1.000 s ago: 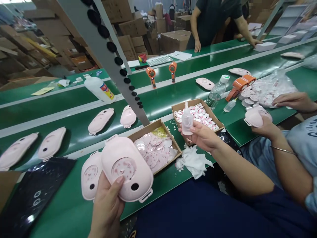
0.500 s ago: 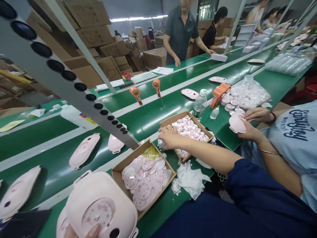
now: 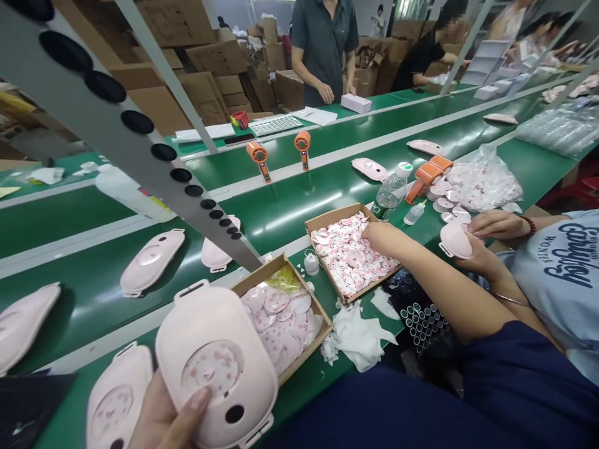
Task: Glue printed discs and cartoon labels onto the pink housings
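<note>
My left hand (image 3: 163, 421) grips a pink oval shell (image 3: 218, 365) from below, thumb on its face by a round patterned disc. My right hand (image 3: 381, 238) reaches into a cardboard box of small pink-and-white pieces (image 3: 352, 249), fingers curled down among them; what they hold, if anything, is hidden. A small clear dropper bottle (image 3: 311, 262) stands on the belt between this box and a second box of round pink discs (image 3: 281, 308). Another pink shell (image 3: 115, 399) lies by my left hand.
More pink shells (image 3: 150, 260) lie on the green conveyor belt (image 3: 290, 206). A slanted metal bar (image 3: 140, 143) crosses the left. A person at my right holds a pink shell (image 3: 456, 240). White scraps (image 3: 358, 337), a water bottle (image 3: 392, 190), orange tools (image 3: 258, 157), cartons and other people stand beyond.
My right hand set the dropper bottle down on the belt and moved right into the box of small pieces. The pink shell stays in my left hand.
</note>
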A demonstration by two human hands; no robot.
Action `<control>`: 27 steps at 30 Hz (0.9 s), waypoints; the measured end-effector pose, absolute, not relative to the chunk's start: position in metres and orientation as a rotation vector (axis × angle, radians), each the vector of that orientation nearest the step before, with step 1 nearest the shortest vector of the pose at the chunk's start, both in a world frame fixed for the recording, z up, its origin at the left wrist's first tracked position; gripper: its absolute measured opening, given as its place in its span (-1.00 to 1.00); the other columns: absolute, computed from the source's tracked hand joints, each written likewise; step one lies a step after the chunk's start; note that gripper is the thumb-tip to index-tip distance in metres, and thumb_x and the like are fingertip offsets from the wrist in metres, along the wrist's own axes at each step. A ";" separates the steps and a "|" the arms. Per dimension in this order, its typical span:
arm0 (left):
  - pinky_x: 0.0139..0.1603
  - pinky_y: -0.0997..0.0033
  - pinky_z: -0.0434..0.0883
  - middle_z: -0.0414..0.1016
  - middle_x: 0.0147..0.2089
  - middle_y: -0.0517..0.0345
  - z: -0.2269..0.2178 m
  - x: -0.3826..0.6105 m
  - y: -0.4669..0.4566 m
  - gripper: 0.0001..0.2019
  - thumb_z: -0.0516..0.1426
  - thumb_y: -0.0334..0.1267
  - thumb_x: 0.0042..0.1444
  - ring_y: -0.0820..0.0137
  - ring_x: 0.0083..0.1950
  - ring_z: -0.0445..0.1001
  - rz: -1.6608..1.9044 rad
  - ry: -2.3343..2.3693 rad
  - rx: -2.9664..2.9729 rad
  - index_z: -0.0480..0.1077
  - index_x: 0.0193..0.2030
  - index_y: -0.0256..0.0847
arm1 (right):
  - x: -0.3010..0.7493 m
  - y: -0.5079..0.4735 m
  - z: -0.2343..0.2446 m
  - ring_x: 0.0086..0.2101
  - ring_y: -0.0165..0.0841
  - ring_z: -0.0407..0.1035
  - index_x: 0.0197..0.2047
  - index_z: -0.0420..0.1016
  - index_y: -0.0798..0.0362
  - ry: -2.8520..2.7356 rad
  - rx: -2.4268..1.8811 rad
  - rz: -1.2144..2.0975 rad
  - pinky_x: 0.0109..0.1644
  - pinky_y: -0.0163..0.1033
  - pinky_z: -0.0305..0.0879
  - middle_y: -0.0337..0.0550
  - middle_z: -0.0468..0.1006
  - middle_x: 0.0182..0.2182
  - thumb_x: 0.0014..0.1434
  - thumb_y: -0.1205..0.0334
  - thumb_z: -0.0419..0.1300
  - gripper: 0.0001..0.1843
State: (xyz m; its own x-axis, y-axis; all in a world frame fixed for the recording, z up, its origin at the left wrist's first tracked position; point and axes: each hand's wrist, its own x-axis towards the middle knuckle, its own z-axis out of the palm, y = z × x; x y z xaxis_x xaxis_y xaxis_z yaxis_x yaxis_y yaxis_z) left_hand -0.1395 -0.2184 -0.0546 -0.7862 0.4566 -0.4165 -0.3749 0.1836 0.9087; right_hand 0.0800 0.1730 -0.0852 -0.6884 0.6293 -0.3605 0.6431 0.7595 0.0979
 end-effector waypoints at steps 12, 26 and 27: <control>0.23 0.09 0.39 0.48 0.22 -0.14 -0.051 -0.101 -0.224 -0.17 0.40 -0.06 -0.08 -0.06 0.27 0.39 1.827 1.649 0.237 0.25 0.34 -0.18 | 0.080 0.182 -0.083 -0.10 -0.21 0.46 -0.17 0.58 0.12 2.677 0.811 0.040 -0.11 -0.20 0.33 0.02 0.58 -0.12 0.15 0.28 0.30 -0.84; 0.16 0.12 0.42 0.46 0.23 -0.14 -0.053 -0.095 -0.229 -0.21 0.36 -0.16 0.05 0.01 0.21 0.44 1.821 1.316 0.485 0.17 0.39 -0.17 | 0.091 0.167 -0.109 -0.29 -0.18 0.46 -0.35 0.53 0.01 2.867 0.947 -0.064 -0.27 -0.20 0.21 0.01 0.60 -0.33 0.21 0.16 0.09 -0.78; 0.15 0.11 0.42 0.45 0.23 -0.15 -0.056 -0.095 -0.230 -0.22 0.35 -0.15 0.06 0.00 0.20 0.44 1.822 1.306 0.503 0.16 0.39 -0.17 | 0.092 0.166 -0.109 -0.30 -0.16 0.47 -0.39 0.50 -0.01 2.885 0.924 -0.085 -0.28 -0.18 0.23 0.02 0.60 -0.35 0.22 0.15 0.08 -0.77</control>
State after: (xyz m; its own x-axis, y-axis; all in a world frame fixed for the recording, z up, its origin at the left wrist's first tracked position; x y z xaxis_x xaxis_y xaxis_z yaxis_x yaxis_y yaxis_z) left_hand -0.0946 -0.2302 -0.0555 -0.5848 0.7998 -0.1355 -0.3854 -0.1270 0.9140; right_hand 0.0924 0.1658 -0.1087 -0.8085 0.5756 -0.1222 0.5818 0.8131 -0.0196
